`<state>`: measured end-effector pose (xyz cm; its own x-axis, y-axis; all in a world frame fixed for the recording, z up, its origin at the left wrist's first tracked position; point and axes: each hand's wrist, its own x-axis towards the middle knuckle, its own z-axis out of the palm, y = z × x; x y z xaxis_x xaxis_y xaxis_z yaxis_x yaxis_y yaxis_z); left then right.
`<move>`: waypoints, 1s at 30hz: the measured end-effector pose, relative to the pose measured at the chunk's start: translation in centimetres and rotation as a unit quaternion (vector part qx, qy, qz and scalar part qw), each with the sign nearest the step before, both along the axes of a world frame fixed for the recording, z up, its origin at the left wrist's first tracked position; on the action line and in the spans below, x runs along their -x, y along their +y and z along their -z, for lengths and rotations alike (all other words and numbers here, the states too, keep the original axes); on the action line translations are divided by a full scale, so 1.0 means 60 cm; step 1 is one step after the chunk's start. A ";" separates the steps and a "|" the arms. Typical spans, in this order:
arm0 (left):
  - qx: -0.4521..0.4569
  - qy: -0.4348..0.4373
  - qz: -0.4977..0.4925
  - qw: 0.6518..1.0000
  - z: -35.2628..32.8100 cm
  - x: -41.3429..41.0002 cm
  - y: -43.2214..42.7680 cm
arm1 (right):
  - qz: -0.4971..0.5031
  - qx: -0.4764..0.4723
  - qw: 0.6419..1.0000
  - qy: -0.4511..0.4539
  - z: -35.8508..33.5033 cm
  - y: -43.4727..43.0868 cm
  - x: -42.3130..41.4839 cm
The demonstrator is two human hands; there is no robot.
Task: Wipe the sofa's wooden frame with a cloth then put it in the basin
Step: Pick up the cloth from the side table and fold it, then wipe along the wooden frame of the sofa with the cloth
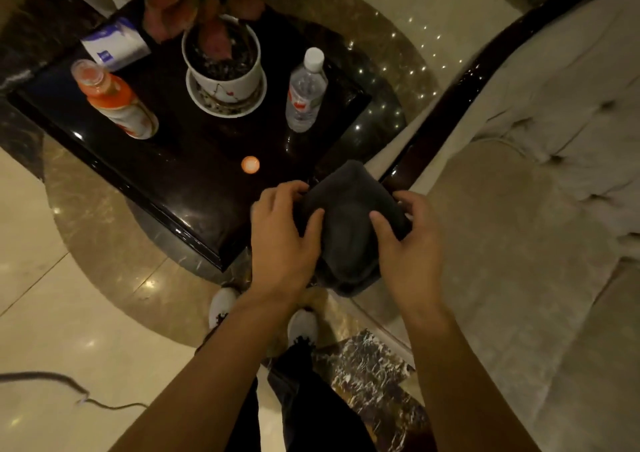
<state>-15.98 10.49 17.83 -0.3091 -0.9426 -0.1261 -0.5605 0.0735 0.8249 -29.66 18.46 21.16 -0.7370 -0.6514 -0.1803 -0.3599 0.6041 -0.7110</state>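
Both hands' grip hides the dark cloth's [349, 223] side edges.

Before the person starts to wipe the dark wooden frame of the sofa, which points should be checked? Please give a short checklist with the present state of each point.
1. Cloth held in both hands, left hand and right hand: ok.
2. Cloth bunched into a pad rather than hanging loose: ok.
3. Wooden frame in view and free of things along its rim: ok.
4. Cloth already touching the frame: cannot tell, the cloth hides that spot.
5. Water bottle and orange bottle stand on the black table, apart from the frame: ok.
6. Basin in view for afterwards: not ok, none is visible.
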 end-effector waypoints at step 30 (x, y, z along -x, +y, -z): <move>0.128 -0.327 0.201 0.914 0.066 0.179 0.057 | -0.440 -0.120 0.820 0.346 0.109 -0.008 0.142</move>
